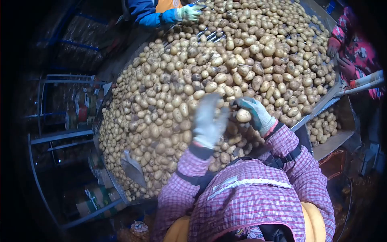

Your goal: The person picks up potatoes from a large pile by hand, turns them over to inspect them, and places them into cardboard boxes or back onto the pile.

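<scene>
One sorting table (318, 105) fills most of the view, its metal edge framing a heap of potatoes (169, 101) far too many to count: small, rounded to oval, tan skins dusted with soil, some showing dark patches. At the top the heap thins and bare metal rollers (209, 36) show through. To the left stands one grey metal rack (60, 137) of straight tubes. On the right, lower than the table, one box (330, 141) holds a few dozen more potatoes.

Three people are in view. The wearer has a pink checked jacket and two knitted gloves. A second person's gloved hand (188, 12), on a blue sleeve, rests on the heap at the top. A third person's gloved hand (333, 46) is at the right edge.

The right hand (254, 115) curls its fingers around one smooth potato (243, 115), held just above the heap. The left hand (207, 123) is blurred, so I cannot tell how its fingers stand.
</scene>
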Motion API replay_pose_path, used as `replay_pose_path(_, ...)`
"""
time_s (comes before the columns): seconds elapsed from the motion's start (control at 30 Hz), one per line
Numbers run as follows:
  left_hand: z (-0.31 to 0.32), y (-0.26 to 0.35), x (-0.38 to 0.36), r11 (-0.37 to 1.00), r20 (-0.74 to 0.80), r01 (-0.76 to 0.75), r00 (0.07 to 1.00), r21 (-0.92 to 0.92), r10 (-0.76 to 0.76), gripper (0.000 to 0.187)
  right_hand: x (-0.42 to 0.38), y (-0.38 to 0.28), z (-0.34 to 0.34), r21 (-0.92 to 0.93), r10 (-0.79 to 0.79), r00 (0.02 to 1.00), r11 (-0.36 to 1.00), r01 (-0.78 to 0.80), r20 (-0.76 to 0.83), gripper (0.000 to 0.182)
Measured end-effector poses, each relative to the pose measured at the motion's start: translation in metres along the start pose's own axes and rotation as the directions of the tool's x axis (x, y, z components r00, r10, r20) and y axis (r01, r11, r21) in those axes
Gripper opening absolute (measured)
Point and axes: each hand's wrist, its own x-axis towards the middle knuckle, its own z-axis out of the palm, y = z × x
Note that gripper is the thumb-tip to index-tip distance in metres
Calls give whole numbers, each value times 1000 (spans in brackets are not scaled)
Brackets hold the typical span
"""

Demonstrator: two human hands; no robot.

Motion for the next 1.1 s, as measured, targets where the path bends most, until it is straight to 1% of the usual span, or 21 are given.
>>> replay_pose_path(0.07, -24, -36, -5, 970, -184, 184, 971, 162, -153, 52, -13, -14, -7, 191, 88, 996, 978, -88, 13, 30)
replay_pose_path(0.13, -42, -100, -18, 830, -200, 248, 965, 501, -168, 58, -6, 5, -20, 220, 8, 999, 975, -15, 32, 29)
replay_pose_path(0.2, -22, -128, -21, 743, -210, 203, 974, 638, -85, 61, -7, 4, -20, 282, 122, 990, 950, -135, 65, 30)
replay_pose_path(0.23, -14, -131, -16, 715, -204, 219, 973, 664, -109, 65, 3, 9, -19, 65, -64, 994, 996, 58, 91, 32)
replay_pose_path(0.27, -2, -135, -11, 719, -197, 211, 975, 662, -105, 65, 3, 12, -20, 276, 156, 975, 941, -195, 156, 39)
replay_pose_path(0.4, 42, -113, 32, 884, -288, 280, 941, 373, -176, 66, 21, 18, -28, 217, 204, 945, 941, -261, 255, 47)
replay_pose_path(0.47, 58, -102, 72, 860, -240, 454, 884, 234, -401, 66, 27, 9, -35, 27, 194, 955, 978, -205, 225, 51)
replay_pose_path(0.53, 82, -92, 94, 905, -144, 247, 967, 347, -209, 66, 40, 4, -48, 63, 212, 949, 971, -232, 233, 56)
replay_pose_path(0.57, 92, -83, 109, 937, -145, 275, 958, 217, -248, 66, 46, 1, -56, 48, 121, 974, 990, -132, 194, 59)
replay_pose_path(0.6, 104, -83, 122, 924, -126, 280, 959, 262, -255, 67, 54, -3, -66, 29, 26, 986, 999, -31, 162, 63)
replay_pose_path(0.67, 144, -112, 155, 935, -100, 127, 990, 330, -99, 72, 66, -17, -88, 56, 64, 985, 996, -74, 161, 67)
replay_pose_path(0.7, 154, -94, 178, 941, 33, 261, 961, 214, -274, 74, 75, -14, -103, -16, 39, 994, 999, -38, 100, 71)
replay_pose_path(0.73, 197, -128, 184, 884, -42, 111, 994, 454, -103, 74, 81, -11, -116, -86, 15, 999, 996, -11, 40, 75)
replay_pose_path(0.77, 202, -98, 198, 955, -202, 148, 975, 256, -97, 73, 82, -16, -126, 82, 32, 999, 996, -35, 40, 79)
replay_pose_path(0.8, 215, -93, 212, 922, -139, 203, 976, 328, -165, 75, 87, -16, -134, 13, 104, 995, 995, -103, -11, 79)
replay_pose_path(0.83, 226, -87, 226, 959, -78, 186, 982, 212, -174, 77, 97, -10, -140, -23, 62, 998, 998, -62, 19, 78)
replay_pose_path(0.87, 241, -71, 232, 956, -106, 207, 976, 206, -189, 79, 106, -4, -143, -60, 20, 999, 998, -18, 43, 77)
replay_pose_path(0.93, 273, -55, 245, 934, -134, 125, 987, 336, -84, 82, 106, -14, -147, 98, -13, 999, 995, 17, -39, 70)
replay_pose_path(1.0, 269, -26, 261, 985, 114, 135, 983, 105, -146, 82, 110, -24, -166, 51, -21, 999, 998, 23, -41, 68)
replay_pose_path(1.07, 267, -28, 249, 992, 140, 121, 982, 26, -124, 81, 120, -13, -184, -78, -176, 981, 982, 170, -83, 65)
replay_pose_path(1.1, 265, -29, 244, 995, 162, 90, 983, -47, -82, 79, 112, -29, -184, -88, -156, 980, 985, 146, -123, 65)
